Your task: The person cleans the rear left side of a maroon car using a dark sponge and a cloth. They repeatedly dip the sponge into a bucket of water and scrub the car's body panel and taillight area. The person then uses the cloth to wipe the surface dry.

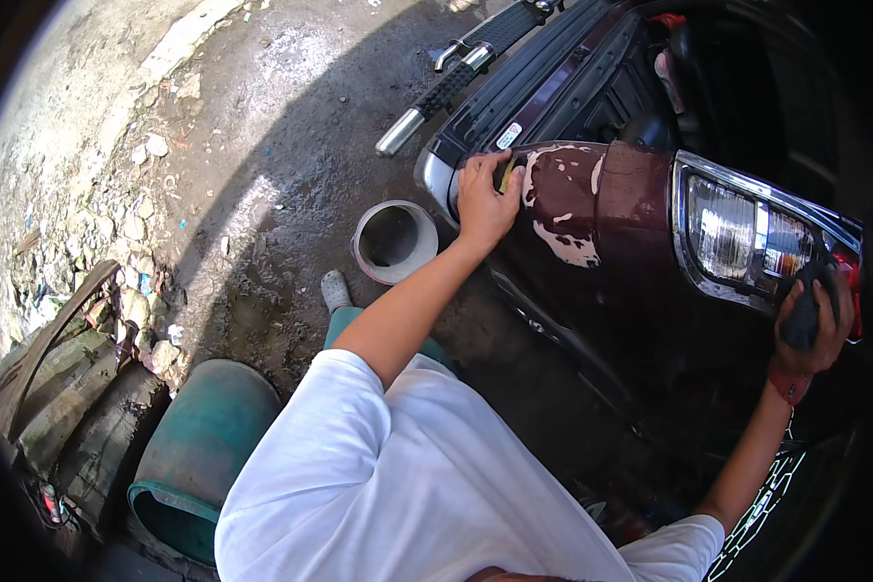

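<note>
My left hand (pixel 486 200) is pressed to the corner of a dark maroon vehicle body panel (pixel 633 185), closed around a thin pad (pixel 508 177) with a yellowish side. Pale filler patches (pixel 567 246) show in the paint beside it. On the right, my right hand (pixel 815 320) grips a dark, wet-looking cloth or sponge (pixel 807 309) against the lower right end of the tail light (pixel 746 236). The tail light has clear and red lenses in a chrome surround. A red band is round my right wrist.
A white bucket (pixel 429 244) stands on the wet ground below my left forearm. A chrome-ended step bar (pixel 407 131) juts out beyond the bumper. At the lower left are a green plastic barrel (pixel 204 436), old timber (pixel 80 385) and rubble (pixel 134 305).
</note>
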Tool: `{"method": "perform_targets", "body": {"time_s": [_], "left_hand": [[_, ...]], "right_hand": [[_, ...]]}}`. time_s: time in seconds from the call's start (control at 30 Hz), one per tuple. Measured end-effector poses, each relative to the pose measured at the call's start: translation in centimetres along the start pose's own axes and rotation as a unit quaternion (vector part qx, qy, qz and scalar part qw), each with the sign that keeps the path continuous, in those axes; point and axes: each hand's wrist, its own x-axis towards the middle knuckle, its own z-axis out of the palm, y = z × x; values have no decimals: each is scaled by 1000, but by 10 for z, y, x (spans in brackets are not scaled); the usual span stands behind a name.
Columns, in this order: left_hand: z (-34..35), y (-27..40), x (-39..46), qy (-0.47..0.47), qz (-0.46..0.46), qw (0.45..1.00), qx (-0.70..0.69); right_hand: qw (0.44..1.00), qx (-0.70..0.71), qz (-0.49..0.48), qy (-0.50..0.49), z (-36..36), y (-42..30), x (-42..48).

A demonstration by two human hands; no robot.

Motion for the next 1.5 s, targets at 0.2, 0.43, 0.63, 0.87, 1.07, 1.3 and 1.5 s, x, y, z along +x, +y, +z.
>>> {"method": "perform_targets", "body": {"time_s": [0.2,0.43,0.63,0.87,1.07,1.3,1.5], "left_hand": [[2,-6,26,-52,-68,994,67],[-90,6,24,-414,-136,896,80],[-73,11,56,-622,-151,764,83],[-74,44,57,-622,-129,765,108],[-78,49,46,-601,-87,787,108],[-114,45,48,-454,-162,869,-114],[-28,22,49,-176,-107,978,-29]], "right_hand": [[999,26,-2,24,11,0,9],[999,28,15,21,1,-7,7],[998,39,11,39,6,-6,13],[999,29,10,43,7,-10,14],[999,15,6,37,4,-7,15],[999,17,14,46,15,-7,6],[999,17,4,32,5,-5,15]]}}
